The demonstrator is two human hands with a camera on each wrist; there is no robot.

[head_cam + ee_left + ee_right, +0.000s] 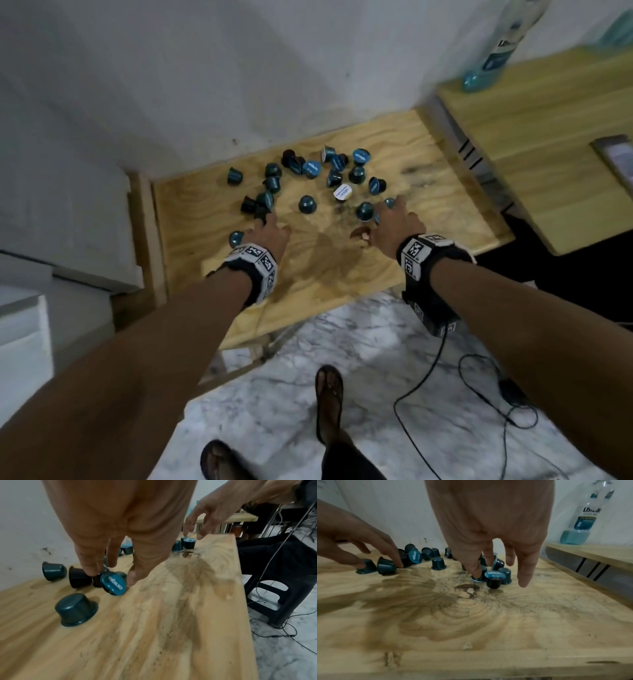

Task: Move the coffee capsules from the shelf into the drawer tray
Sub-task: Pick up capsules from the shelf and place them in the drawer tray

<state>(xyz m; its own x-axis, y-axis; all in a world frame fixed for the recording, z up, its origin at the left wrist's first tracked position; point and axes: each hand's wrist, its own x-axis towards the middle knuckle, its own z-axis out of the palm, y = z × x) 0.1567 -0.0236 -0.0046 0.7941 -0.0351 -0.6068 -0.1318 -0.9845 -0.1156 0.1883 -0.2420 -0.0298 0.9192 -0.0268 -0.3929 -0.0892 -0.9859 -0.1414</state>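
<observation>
Under both hands [270,233], scattered capsules [306,204].

Dim, flat indoor light. My hands cast soft, spread shadows on the shelf [445,164]. My forearms smear with motion blur in the head view, and all three views bend at their edges.

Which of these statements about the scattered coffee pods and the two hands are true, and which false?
1. The small teal plastic coffee capsules lie scattered on the pale wooden shelf. True.
2. All capsules stand lid-up. False: many lie tipped or upside down.
3. The left hand and right hand both reach among the capsules. True.
4. A red bottle stands nearby. False: it is a clear mouthwash bottle with blue liquid.
5. The shelf wood is spotless. False: it shows dark stains.
</observation>
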